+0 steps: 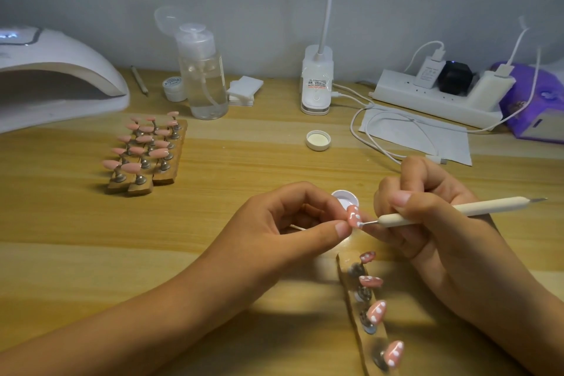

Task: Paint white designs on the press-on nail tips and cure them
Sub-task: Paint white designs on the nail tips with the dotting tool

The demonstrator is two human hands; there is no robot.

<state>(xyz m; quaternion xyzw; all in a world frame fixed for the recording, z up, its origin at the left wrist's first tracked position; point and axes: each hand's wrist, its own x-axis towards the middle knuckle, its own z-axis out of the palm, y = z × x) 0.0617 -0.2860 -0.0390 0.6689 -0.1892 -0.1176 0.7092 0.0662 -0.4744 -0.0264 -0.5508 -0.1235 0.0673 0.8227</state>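
My left hand (293,223) pinches a pink nail tip (354,216) between thumb and fingers; the tip carries white marks. My right hand (427,217) grips a cream dotting pen (457,208), its metal point touching the lower end of that tip. Just behind the tip sits a small white paint pot (343,197), partly hidden. In front of my hands a wooden holder strip (357,323) carries several pink tips with white dots. At the left, more wooden strips (143,152) hold several plain pink tips. The white curing lamp (52,76) stands at the far left.
A clear pump bottle (203,73), a small white jar (174,88) and cotton pads (244,90) stand at the back. A loose white lid (318,140) lies mid-table. A desk lamp base (316,82), power strip (433,94), white cables (381,131) and purple pack (531,101) fill the back right.
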